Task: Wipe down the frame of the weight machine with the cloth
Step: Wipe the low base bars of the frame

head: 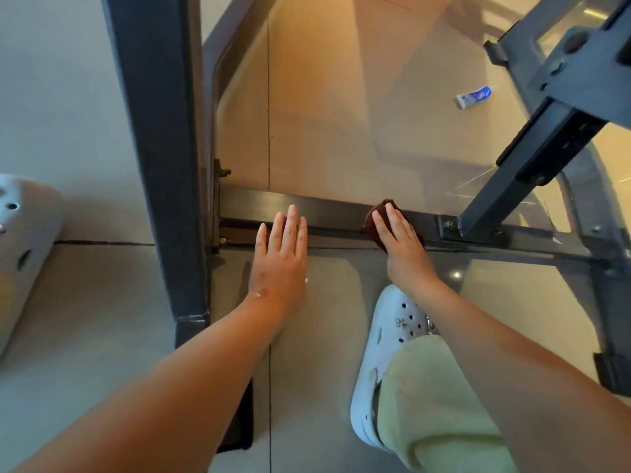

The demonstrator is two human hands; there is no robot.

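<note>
Cloth (377,218) on frame bar (327,211), under right hand (401,240)

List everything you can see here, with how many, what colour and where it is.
post: one, dark grey, upright at left
bar: one, dark grey, low and horizontal across the middle
strut: one, dark grey, slanting up to the right from the bar
cloth: one, dark red, on the bar under the right hand
tube: one, white and blue, lying on the floor beyond the bar
floor: tiled, grey to beige, all around
clogs: two, white, one on the foot at lower centre, one at the left edge
trouser leg: one, pale green, bottom right
left hand: one, flat, fingertips at the bar
right hand: one, flat on the cloth
</note>
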